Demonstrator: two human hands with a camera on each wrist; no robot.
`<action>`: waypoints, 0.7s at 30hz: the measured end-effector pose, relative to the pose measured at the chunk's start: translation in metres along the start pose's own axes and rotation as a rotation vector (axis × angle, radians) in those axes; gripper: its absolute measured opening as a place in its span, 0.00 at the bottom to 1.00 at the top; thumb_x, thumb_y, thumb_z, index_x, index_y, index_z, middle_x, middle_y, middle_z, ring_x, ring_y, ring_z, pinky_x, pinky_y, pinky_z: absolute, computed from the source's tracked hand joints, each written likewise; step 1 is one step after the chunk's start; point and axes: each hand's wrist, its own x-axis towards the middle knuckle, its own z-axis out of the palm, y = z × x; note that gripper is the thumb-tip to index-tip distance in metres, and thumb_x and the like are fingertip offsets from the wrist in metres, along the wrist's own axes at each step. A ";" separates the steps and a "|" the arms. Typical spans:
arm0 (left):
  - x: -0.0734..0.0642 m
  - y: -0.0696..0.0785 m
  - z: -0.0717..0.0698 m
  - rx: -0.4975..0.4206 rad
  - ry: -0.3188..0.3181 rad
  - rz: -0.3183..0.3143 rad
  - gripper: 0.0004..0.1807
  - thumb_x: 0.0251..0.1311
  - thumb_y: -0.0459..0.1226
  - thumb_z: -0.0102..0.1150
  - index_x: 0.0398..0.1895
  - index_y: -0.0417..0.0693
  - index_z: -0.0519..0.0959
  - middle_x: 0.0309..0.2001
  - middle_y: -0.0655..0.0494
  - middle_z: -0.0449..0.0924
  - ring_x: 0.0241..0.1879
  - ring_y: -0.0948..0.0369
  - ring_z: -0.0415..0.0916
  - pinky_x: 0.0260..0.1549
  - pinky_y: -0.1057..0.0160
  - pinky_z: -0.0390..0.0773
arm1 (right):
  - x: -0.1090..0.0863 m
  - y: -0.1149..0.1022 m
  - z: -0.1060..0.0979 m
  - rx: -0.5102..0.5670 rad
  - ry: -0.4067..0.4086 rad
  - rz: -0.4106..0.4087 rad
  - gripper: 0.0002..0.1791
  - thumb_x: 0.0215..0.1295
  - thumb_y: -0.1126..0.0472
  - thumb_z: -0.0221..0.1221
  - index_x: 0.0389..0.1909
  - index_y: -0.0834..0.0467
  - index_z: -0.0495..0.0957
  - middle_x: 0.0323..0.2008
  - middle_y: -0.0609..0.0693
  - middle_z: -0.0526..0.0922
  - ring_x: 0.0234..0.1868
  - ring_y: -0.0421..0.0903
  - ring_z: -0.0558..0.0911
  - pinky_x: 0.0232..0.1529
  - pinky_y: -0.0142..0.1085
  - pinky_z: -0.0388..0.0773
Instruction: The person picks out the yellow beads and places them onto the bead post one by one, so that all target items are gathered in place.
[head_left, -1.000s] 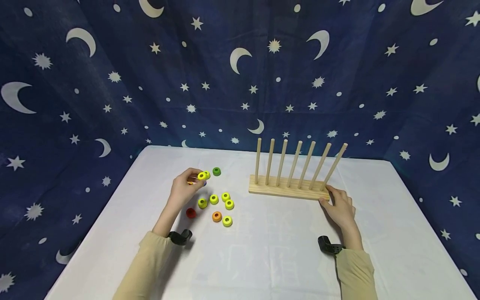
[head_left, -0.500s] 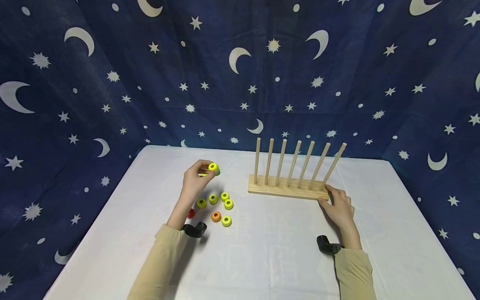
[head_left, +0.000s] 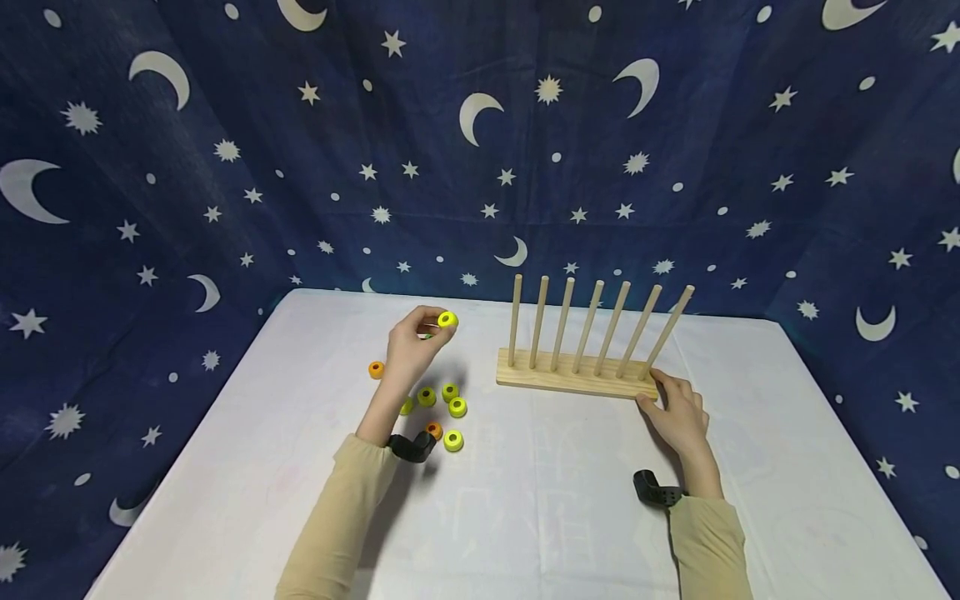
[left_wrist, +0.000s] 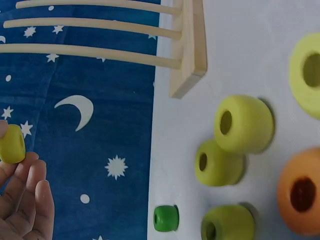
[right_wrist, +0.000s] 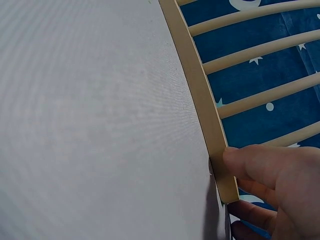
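Seven pegs (head_left: 564, 325) stand in wooden base (head_left: 570, 382) on tabletop (head_left: 570, 508). Right hand (head_left: 678, 417) grips base's right end, thumb on near side. Left hand (head_left: 415, 348) pinches yellow bead (head_left: 447, 320) between thumb and fingers — raised above tabletop, left of pegs, apart from them. Nearer camera, loose yellow beads (head_left: 427, 397); orange beads (head_left: 377, 369) either side of left forearm (head_left: 381, 407). Green bead (left_wrist: 166, 218) mostly behind left hand in head view — anything under forearm, cannot tell.

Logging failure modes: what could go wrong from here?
The left grip only pinches its yellow bead, which might slip. Loose yellow beads nearby could get knocked. The right grip holds just one end of the peg rack, so the rack might pivot if bumped.
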 end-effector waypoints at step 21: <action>0.013 0.032 0.022 -0.069 -0.001 0.083 0.16 0.57 0.39 0.65 0.48 0.46 0.80 0.48 0.48 0.82 0.46 0.52 0.79 0.44 0.56 0.80 | 0.002 0.002 0.000 -0.002 -0.004 0.004 0.34 0.68 0.53 0.53 0.71 0.60 0.57 0.66 0.68 0.58 0.64 0.67 0.56 0.55 0.61 0.53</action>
